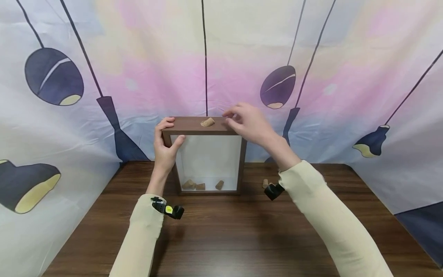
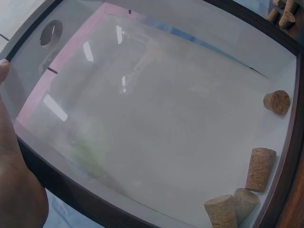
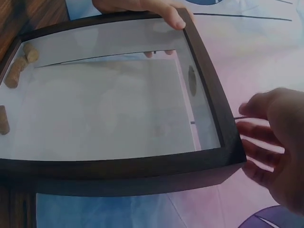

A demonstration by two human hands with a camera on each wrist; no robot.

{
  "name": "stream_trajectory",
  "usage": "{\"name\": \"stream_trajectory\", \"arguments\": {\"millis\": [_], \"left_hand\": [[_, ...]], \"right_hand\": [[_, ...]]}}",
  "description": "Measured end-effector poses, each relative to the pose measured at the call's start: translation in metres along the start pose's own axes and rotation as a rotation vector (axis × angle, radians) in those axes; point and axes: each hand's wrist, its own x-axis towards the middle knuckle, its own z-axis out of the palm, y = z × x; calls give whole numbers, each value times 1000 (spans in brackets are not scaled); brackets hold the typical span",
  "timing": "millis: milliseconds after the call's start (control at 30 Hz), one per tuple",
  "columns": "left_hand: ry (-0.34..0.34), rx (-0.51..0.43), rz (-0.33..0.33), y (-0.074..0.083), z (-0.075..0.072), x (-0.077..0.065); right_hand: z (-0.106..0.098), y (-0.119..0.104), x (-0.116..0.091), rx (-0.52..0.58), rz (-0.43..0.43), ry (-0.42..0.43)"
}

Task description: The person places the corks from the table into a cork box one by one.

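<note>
A dark wood-framed shadow box (image 1: 199, 132) with a clear front stands upright on the table. My left hand (image 1: 165, 148) grips its upper left corner, thumb on the front and fingers over the top. A cork (image 1: 209, 122) lies tilted at the round hole in the middle of the top edge. From inside, the hole (image 2: 51, 34) shows as a dark oval. Several corks (image 2: 261, 169) lie on the box's bottom, mostly bunched to one side. My right hand (image 1: 247, 121) is by the upper right corner, fingers loosely bent, with nothing visible in them.
Loose corks (image 1: 265, 183) lie on the table to the right of the box, partly behind the right wrist camera (image 1: 273, 191). The dark wood table (image 1: 225, 234) extends in front. A curtain (image 1: 145, 57) printed with lamps hangs behind and at both sides.
</note>
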Motion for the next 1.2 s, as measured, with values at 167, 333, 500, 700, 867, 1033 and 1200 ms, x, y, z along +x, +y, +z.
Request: {"name": "stream_trajectory", "arguments": {"millis": [167, 333, 500, 700, 867, 1033, 1200], "left_hand": [[5, 13, 1, 1, -3, 1], [4, 10, -5, 1, -1, -1], [2, 10, -6, 1, 0, -1], [2, 9, -7, 1, -1, 0], [3, 19, -3, 0, -1, -1], [0, 35, -5, 1, -1, -1], [2, 40, -9, 2, -1, 0]], "right_hand": [[8, -9, 8, -32, -85, -68], [18, -17, 16, -88, -137, -79], [22, -18, 16, -117, -154, -58], [24, -18, 15, -166, -215, -69], [20, -11, 10, -123, -176, -45], [8, 8, -5, -18, -138, 12], [-5, 33, -31, 61, -56, 112]]}}
